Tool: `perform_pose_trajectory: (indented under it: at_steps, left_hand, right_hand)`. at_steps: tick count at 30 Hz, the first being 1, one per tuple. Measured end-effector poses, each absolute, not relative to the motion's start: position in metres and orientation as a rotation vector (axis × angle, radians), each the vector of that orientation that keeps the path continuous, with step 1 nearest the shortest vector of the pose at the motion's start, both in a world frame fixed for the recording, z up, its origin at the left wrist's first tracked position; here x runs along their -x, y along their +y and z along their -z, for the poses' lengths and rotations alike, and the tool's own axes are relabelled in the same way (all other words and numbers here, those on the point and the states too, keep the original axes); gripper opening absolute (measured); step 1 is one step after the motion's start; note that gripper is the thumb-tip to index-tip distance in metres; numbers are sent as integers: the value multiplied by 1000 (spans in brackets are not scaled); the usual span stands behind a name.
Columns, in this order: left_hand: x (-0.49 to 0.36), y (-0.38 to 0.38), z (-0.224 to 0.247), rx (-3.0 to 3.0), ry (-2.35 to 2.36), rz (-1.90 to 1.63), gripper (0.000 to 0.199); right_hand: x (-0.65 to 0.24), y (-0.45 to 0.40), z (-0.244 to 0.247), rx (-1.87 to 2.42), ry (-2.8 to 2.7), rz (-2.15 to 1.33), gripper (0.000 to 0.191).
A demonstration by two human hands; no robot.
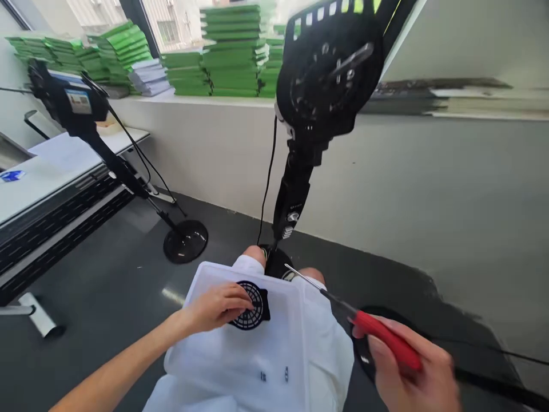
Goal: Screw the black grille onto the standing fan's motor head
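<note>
A translucent white tray (278, 343) rests across the person's lap. On it, toward the far side, lies a round black grille (253, 317) with a black piece at its right edge. My left hand (221, 308) touches the grille, its fingers bent over the center; whether they pinch anything is hidden. My right hand (407, 366), right of the tray, is wrapped round the red handle of a screwdriver (386, 337), whose thin shaft points up and left above the knees. Small dark metal parts (286, 374) lie near the tray's lower right.
A black pedestal fan (330, 68) stands directly ahead by the wall. Another black stand with a screen (79, 102) is at left, beside a white table (55, 166). Green stacks (231, 51) line the windowsill. A dark round base is partly behind my right hand.
</note>
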State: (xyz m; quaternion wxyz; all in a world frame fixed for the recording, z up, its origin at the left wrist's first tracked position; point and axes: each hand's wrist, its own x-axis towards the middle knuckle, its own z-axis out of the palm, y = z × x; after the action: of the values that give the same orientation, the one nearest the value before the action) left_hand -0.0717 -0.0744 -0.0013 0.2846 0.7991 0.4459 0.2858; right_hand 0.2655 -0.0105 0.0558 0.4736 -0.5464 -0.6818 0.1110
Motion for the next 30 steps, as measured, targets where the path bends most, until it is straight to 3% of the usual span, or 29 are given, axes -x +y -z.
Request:
perform_pose_trajectory:
  at_steps: [6, 11, 16, 25, 30]
  left_hand:
    - [29, -118, 22, -2455, 1030, -134, 24]
    - [10, -115, 53, -2603, 944, 148, 18]
    - [-7, -110, 73, -2611, 797, 153, 3]
    - [13, -113, 84, -2616, 931, 187, 18]
    - [25, -115, 65, -2539, 1006, 10, 18]
  right_hand:
    - [-265, -56, 33, 1384, -1462, -519, 31]
    - [-272, -80, 47, 1401, -1437, -524, 27]
    - [-268, -88, 39, 1436, -1431, -528, 26]
    - [-269, -95, 46, 1457, -1404, -618, 26]
    - [-269, -97, 49, 1415, -1388, -642, 27]
